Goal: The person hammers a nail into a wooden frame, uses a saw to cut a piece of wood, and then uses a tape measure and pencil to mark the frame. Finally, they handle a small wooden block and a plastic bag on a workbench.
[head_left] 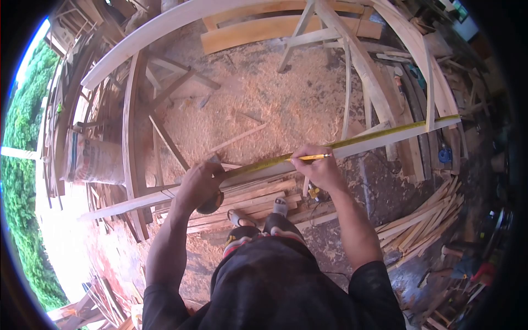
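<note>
A long, pale wooden board runs across in front of me, rising to the right. The yellow blade of a tape measure is stretched along it as far as the board's right end. My left hand is closed around the tape measure at the board, and its dark round case shows below my fingers. Further right, my right hand pinches a yellow pencil, whose tip points left and lies close to the blade's edge.
Wooden trestles and long planks stand around a floor covered in shavings. Sawn strips lie by my feet, with a stick pile at right. A filled sack stands left. Another person is at lower right.
</note>
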Action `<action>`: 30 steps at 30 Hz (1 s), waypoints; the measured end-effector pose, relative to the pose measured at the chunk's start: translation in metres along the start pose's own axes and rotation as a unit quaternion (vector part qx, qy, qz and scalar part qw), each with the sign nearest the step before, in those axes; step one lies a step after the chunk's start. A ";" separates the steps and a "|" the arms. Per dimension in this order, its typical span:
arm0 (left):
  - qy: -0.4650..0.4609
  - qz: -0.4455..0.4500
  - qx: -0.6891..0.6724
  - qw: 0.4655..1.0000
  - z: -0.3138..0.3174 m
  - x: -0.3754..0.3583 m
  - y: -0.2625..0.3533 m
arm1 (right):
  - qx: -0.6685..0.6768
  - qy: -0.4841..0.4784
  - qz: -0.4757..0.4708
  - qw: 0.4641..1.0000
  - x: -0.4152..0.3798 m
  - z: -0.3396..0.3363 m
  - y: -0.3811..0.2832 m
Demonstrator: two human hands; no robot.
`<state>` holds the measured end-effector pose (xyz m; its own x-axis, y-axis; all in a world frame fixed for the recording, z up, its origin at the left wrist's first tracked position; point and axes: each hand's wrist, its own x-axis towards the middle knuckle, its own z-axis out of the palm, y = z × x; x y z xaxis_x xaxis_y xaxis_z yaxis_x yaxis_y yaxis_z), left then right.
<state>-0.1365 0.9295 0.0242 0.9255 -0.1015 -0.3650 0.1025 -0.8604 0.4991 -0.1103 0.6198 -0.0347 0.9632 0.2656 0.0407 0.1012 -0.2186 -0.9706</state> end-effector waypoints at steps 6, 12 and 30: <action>-0.021 -0.005 -0.026 0.999 -0.002 -0.001 -0.009 | 0.078 0.089 0.025 0.993 -0.007 -0.003 0.008; 0.025 0.191 0.095 0.977 -0.001 -0.007 -0.105 | 0.174 0.209 0.072 0.960 -0.029 0.017 0.005; 0.122 0.243 0.102 0.957 -0.122 -0.145 -0.353 | 0.085 0.396 -0.064 0.912 -0.075 0.313 -0.094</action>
<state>-0.2624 1.3090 -0.0038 0.9061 -0.4159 0.0774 -0.4115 -0.8238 0.3900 -0.2696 0.9140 -0.0210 0.8307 -0.4973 0.2501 0.2506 -0.0670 -0.9658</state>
